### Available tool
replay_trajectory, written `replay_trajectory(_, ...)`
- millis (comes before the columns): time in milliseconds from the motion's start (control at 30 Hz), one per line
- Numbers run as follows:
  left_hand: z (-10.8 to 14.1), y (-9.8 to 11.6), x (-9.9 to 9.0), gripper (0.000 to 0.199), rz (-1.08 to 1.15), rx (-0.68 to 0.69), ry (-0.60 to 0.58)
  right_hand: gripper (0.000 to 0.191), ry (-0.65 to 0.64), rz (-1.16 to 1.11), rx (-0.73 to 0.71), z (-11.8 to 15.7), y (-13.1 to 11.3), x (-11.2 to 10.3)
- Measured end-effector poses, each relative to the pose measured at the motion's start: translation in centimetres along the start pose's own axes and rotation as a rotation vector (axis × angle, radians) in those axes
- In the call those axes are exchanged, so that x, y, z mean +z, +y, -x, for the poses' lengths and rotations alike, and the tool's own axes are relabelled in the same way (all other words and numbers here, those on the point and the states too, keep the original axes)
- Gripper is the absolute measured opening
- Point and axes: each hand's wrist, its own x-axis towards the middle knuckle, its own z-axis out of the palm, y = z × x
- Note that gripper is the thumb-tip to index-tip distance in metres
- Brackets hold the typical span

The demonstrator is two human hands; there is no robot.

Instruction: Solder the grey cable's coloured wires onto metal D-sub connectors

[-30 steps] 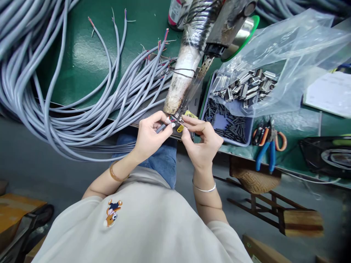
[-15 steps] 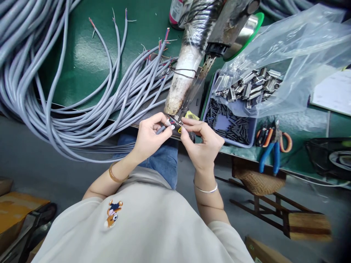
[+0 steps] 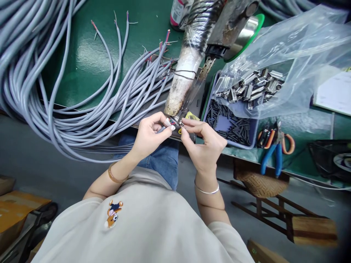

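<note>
My left hand is closed in a pinch around the end of a grey cable, whose thin coloured wires reach a small metal connector. Thumb and index finger of my right hand are pressed together at the connector's right end. Just above the connector comes down the metal shaft of a soldering iron, its tip close to the work and blurred. Beside it slants a plastic-wrapped hose, its open end near my left fingertips. The exact wire joints are too small to make out.
A thick bundle of grey cables covers the bench's left side. To the right, a blue tray holds small black tubes and a plastic bag of metal connectors. Pliers lie beside it. A wooden stool stands below.
The view has shifted slightly. My right fingers have drawn in a little at the connector's end; my left hand keeps its pinch on the cable.
</note>
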Motion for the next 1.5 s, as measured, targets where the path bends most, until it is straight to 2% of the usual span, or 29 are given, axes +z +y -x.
replay_trajectory(200,0.2,-0.5,0.0,0.019,-0.069,0.005,0.018,0.011,-0.017,0.003,0.012,0.1,0.2,0.0)
replay_trajectory(500,0.1,0.5,0.0,0.022,-0.093,0.025,0.02,0.009,-0.02,0.054,-0.03,-0.5,-0.1,-0.1)
replay_trajectory(767,0.2,-0.2,-0.1,0.025,-0.102,0.01,0.007,0.011,-0.067,0.075,-0.08,0.1,0.4,-0.3)
replay_trajectory(1033,0.6,-0.1,-0.1,0.023,-0.104,0.002,-0.005,0.013,-0.042,0.076,-0.136,0.7,0.5,-0.3)
replay_trajectory(1233,1.6,-0.9,-0.2,0.017,-0.158,-0.016,-0.059,0.014,-0.006,0.129,-0.193,1.5,0.4,-0.4)
replay_trajectory(1400,2.6,-1.1,-0.2,0.01,-0.234,0.06,-0.061,0.015,0.04,0.134,-0.173,2.2,0.3,-0.6)
replay_trajectory(1500,3.3,-1.1,-0.1,0.02,-0.293,0.109,-0.024,0.013,0.065,0.127,-0.123,2.7,0.1,-0.7)
